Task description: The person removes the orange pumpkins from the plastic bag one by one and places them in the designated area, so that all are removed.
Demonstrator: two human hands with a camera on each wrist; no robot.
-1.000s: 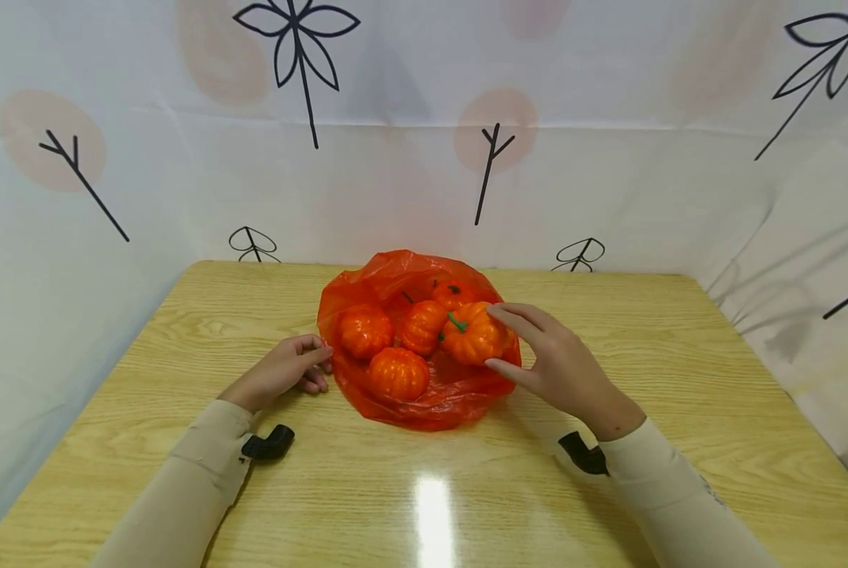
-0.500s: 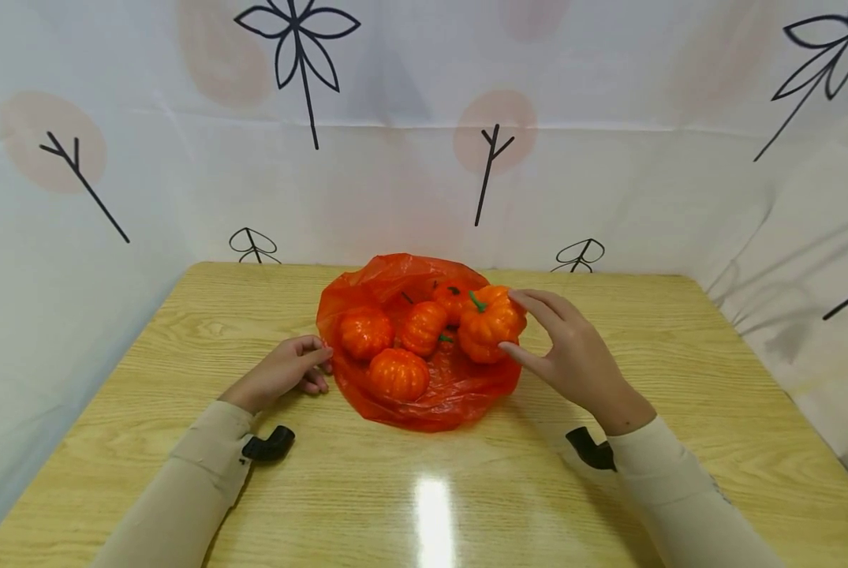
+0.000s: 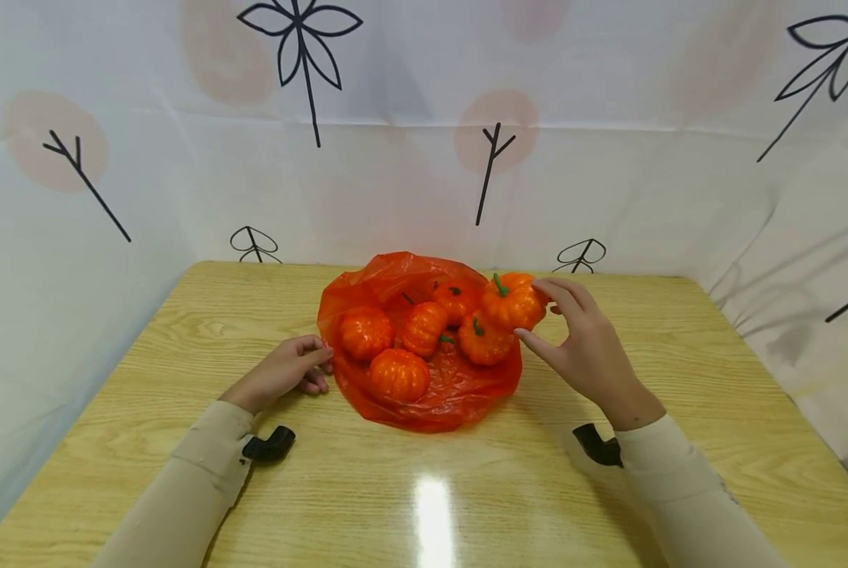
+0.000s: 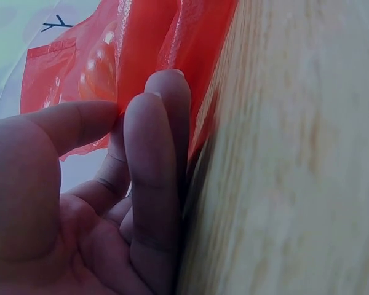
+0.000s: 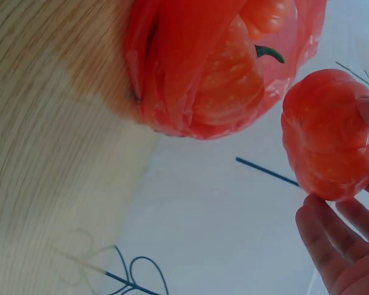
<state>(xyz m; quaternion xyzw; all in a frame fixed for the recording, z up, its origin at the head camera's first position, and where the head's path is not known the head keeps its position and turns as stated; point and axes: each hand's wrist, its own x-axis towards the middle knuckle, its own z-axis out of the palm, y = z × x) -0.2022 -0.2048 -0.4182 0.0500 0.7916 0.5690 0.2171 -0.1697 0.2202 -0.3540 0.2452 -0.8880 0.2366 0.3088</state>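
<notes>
My right hand (image 3: 587, 343) holds a small orange pumpkin (image 3: 512, 302) with a green stem between thumb and fingers, raised over the right rim of a red plastic bag (image 3: 459, 402). In the right wrist view this pumpkin (image 5: 329, 135) is apart from the bag, fingertips against its side. Several more pumpkins lie inside the opened bag, among them one at the left (image 3: 367, 333) and one at the front (image 3: 399, 375). At the bag's left edge my left hand (image 3: 285, 371) pinches the plastic; the left wrist view shows thumb and finger meeting on the red film (image 4: 150, 43).
The bag sits toward the back of a wooden table (image 3: 353, 497). Behind and beside the table hangs a white cloth (image 3: 395, 189) with plant drawings. A black curved piece (image 3: 269, 444) is at the left cuff, another (image 3: 597, 446) at the right.
My right hand has lifted the pumpkin up and to the right, from inside the bag to over its right rim. A pumpkin beneath has come into sight. The left hand stays put.
</notes>
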